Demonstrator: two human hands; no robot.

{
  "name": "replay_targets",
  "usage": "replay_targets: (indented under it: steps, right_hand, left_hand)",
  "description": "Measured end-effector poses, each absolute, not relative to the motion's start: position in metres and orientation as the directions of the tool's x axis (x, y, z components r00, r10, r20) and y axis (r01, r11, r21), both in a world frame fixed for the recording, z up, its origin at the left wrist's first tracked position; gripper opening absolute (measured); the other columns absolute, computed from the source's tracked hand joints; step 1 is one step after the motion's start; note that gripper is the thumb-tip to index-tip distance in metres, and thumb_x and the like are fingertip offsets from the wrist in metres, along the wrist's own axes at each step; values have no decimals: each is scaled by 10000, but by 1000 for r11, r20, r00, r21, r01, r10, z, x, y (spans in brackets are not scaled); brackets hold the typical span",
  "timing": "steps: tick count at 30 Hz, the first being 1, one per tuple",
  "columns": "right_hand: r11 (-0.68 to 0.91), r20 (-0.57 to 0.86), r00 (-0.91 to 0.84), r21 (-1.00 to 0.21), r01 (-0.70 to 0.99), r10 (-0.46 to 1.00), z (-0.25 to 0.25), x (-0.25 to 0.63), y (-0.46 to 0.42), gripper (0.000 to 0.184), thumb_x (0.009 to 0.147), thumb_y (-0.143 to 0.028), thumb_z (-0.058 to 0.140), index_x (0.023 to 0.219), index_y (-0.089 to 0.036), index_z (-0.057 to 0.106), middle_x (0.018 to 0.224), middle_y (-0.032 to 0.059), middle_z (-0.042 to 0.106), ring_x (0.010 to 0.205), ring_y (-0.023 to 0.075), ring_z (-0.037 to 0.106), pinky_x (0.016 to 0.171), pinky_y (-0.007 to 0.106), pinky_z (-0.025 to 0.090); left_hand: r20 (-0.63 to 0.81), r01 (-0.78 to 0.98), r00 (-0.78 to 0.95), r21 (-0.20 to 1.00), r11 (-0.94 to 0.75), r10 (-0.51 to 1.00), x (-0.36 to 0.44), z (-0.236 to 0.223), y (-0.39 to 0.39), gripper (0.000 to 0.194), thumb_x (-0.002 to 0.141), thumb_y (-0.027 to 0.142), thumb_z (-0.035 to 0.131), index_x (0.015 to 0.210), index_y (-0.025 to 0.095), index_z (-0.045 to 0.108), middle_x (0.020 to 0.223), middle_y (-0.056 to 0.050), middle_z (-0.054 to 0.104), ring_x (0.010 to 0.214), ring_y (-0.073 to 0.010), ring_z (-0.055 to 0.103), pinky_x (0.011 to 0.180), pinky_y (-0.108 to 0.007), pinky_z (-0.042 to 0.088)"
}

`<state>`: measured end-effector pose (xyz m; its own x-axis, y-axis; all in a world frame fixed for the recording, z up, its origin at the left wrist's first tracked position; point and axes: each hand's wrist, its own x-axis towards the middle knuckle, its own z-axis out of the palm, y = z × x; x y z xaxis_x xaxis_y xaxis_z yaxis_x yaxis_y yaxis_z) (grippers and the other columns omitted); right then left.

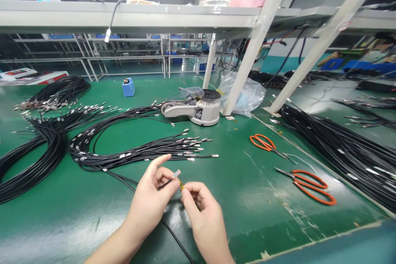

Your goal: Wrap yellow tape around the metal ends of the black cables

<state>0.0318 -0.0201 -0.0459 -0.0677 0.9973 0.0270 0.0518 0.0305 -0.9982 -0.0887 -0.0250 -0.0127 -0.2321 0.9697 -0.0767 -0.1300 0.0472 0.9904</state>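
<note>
Just above the green-topped desk [235, 165], the left hand [151, 194] pinched a thin, round black cable [166, 183] close behind its flat silver metal connector [177, 174]. Just beside it, the right hand [206, 214] was closed, thumb to finger, on a small strip of translucent yellow tape [182, 185] — so each grip was grasping something. The strip lay between the two grips, near the left thumb; whether it was stuck to the cable could not be told.

The step in hand looked like taping behind the connector. Doing it well probably called for a steady left grip with the metal end clear, the strip held by its edge to spare the adhesive, laid square, wound under light tension and pressed flat; a skewed start would likely have left a lifted corner.

Beyond the grips stood a grey plastic tape dispenser with a round, dark-topped body [204, 109], its contents hard to make out. Farther beyond them, to the left, sat a small blue plastic holder [128, 88] with something brownish at its top. Beyond and right of the grips, a crumpled clear plastic bag [253, 90] showed a pale blue tint — perhaps something inside.
</note>
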Motion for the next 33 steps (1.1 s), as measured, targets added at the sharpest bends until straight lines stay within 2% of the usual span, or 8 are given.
replay_targets:
  steps: [6, 10, 15, 18, 20, 25, 29, 33]
  right_hand:
    - [-70, -69, -78, -998, -5, 995, -40, 43, -14, 329, 789, -459, 573, 924, -164, 626, 821, 58, 673, 725, 183, 615, 700, 284, 487]
    - [-131, -118, -208, -990, -52, 971, -34, 38, -12, 291, 754, -426, 642, 862, -156, 651, 766, 37, 674, 737, 182, 609, 703, 274, 474]
    - [-97, -83, -182, -993, -71, 980, -38, 35, -11, 223, 752, -379, 658, 723, -158, 653, 696, 12, 652, 684, 159, 572, 677, 254, 448]
    - [-79, -71, -139, -995, -53, 988, -44, 41, -8, 217, 747, -373, 661, 711, -159, 652, 681, 8, 641, 675, 159, 563, 672, 257, 442]
    - [-63, -59, -105, -997, -34, 993, -46, 47, -6, 230, 738, -385, 665, 698, -159, 649, 670, 8, 634, 667, 162, 560, 661, 261, 444]
    - [-22, -18, -73, -999, -45, 997, -45, 57, -3, 240, 738, -402, 675, 721, -164, 647, 688, 12, 636, 681, 172, 581, 665, 270, 466]
    - [16, 23, -61, -994, -111, 998, -39, 57, -4, 179, 748, -352, 678, 785, -179, 652, 753, 19, 671, 721, 173, 618, 699, 277, 494]
    - [187, 194, -87, -979, -79, 977, -35, 52, -1, 94, 751, -245, 670, 830, -198, 650, 892, 38, 698, 860, 190, 642, 828, 321, 486]
  left_hand:
    - [-92, -174, -242, 983, 50, 966, -89, -11, -24, 614, 653, 237, 700, 1205, 197, 436, 667, 75, 573, 655, -94, 517, 701, -235, 405]
    - [-94, -171, -250, 984, 52, 964, -89, -14, -24, 602, 662, 229, 693, 1206, 204, 438, 664, 75, 566, 660, -101, 525, 710, -243, 413]
    - [-89, -120, -220, 991, 63, 971, -89, -19, -23, 528, 676, 235, 664, 1168, 188, 476, 688, 52, 560, 664, -116, 516, 678, -254, 418]
    - [-73, 3, -225, 997, 76, 972, -88, -20, -23, 451, 667, 235, 652, 1100, 189, 537, 821, 5, 585, 630, -109, 481, 617, -253, 418]
    - [-9, 136, -247, 990, 44, 969, -87, -21, -24, 354, 675, 233, 645, 1023, 198, 587, 891, -12, 570, 626, -104, 464, 597, -248, 420]
    - [223, 341, -194, 928, -147, 955, -88, -24, -26, 95, 780, 242, 572, 832, 216, 648, 827, -18, 575, 703, -141, 521, 628, -257, 436]
    - [279, 406, -138, 891, -203, 950, -90, -29, -26, 125, 814, 245, 563, 804, 225, 686, 809, -25, 632, 782, -169, 576, 703, -280, 447]
    - [289, 510, -55, 831, -222, 956, -92, -27, -26, 195, 851, 244, 525, 785, 243, 708, 691, -3, 625, 710, -166, 558, 670, -273, 430]
